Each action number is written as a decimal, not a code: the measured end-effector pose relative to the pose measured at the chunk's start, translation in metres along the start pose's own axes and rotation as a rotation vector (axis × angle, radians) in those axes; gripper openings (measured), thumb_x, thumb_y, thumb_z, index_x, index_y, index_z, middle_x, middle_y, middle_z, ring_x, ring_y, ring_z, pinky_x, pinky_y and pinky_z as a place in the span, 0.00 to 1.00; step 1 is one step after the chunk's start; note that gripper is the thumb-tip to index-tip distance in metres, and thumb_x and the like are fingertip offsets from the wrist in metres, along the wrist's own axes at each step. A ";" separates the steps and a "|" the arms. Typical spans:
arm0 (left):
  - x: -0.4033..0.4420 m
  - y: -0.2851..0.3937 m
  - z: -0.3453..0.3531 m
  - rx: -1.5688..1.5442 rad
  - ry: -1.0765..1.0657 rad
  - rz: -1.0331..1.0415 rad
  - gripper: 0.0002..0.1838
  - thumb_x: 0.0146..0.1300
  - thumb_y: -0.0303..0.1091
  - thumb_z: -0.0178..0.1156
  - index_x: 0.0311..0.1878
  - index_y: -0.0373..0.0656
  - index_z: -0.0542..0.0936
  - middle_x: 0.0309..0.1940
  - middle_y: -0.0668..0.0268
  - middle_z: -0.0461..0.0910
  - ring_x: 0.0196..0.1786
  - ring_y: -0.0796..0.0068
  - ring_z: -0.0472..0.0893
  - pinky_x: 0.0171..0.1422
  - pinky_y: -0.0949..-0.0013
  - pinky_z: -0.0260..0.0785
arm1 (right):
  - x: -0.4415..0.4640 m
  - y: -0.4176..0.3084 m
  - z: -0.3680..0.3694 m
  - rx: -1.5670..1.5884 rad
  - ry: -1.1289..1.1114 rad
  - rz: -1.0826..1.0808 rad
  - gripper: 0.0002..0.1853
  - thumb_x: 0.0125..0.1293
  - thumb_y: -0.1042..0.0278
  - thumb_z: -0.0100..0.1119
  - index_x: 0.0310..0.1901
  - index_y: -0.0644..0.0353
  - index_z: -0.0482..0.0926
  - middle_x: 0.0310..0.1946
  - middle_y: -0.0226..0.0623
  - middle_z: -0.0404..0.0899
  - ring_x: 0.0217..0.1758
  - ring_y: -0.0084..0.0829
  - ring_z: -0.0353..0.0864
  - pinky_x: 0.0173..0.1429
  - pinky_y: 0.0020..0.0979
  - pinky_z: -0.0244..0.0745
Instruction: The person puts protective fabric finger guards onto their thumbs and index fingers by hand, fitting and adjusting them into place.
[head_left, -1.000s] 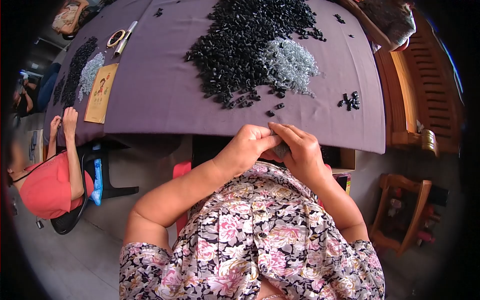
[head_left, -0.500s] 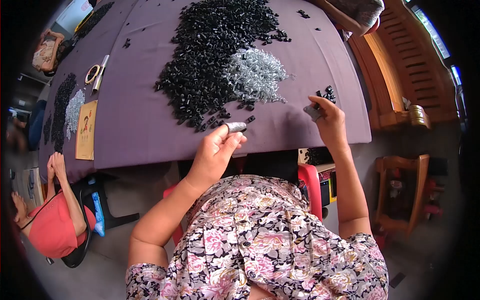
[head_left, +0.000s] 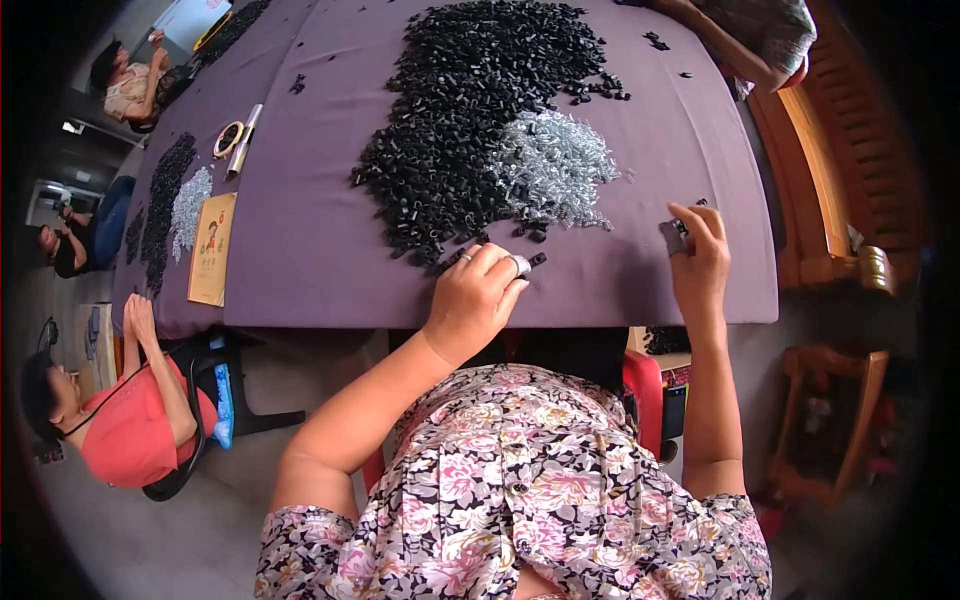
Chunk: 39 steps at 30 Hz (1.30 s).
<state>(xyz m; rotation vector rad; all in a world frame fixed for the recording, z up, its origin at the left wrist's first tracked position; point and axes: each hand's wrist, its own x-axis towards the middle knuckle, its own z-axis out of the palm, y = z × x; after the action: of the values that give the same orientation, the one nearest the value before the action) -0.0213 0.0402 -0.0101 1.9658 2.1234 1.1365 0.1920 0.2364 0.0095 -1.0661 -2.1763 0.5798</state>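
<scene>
My left hand (head_left: 474, 300) is at the near edge of a heap of small black plastic pieces (head_left: 450, 130), its fingers bent and closed together. Silver-grey wrapping covers one of its fingertips, and a ring is on another finger. A loose black piece (head_left: 539, 259) lies just beside those fingertips; what they pinch is hidden. To the right, above the cloth, my right hand (head_left: 703, 265) pinches a small dark piece (head_left: 681, 227) between thumb and forefinger. Its thumb is also wrapped in grey. Clear plastic pieces (head_left: 555, 168) are heaped against the black ones, between my hands.
A purple cloth (head_left: 310, 220) covers the table. On the left are a yellow booklet (head_left: 211, 250), a tape roll (head_left: 228, 139), and smaller black and clear heaps. A person in red (head_left: 145, 425) sits left; another person's arm (head_left: 735, 50) rests at the far right.
My left hand has moved from above the cloth's near edge to the black heap's edge and turned palm down. The right hand still pinches near the small black cluster. The whole view has shifted.
</scene>
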 end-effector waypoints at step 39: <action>-0.008 -0.003 0.007 0.030 0.097 0.010 0.09 0.54 0.28 0.68 0.38 0.41 0.80 0.36 0.60 0.77 0.41 0.56 0.79 0.45 0.59 0.73 | -0.041 -0.040 0.043 -0.061 -0.108 -0.350 0.25 0.41 0.84 0.59 0.47 0.58 0.83 0.48 0.36 0.79 0.53 0.44 0.76 0.57 0.39 0.75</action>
<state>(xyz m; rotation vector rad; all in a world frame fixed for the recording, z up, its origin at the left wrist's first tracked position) -0.0185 0.0361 -0.0200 1.9755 2.1914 1.2330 0.1596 0.1757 -0.0099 -0.6720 -2.4152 0.4198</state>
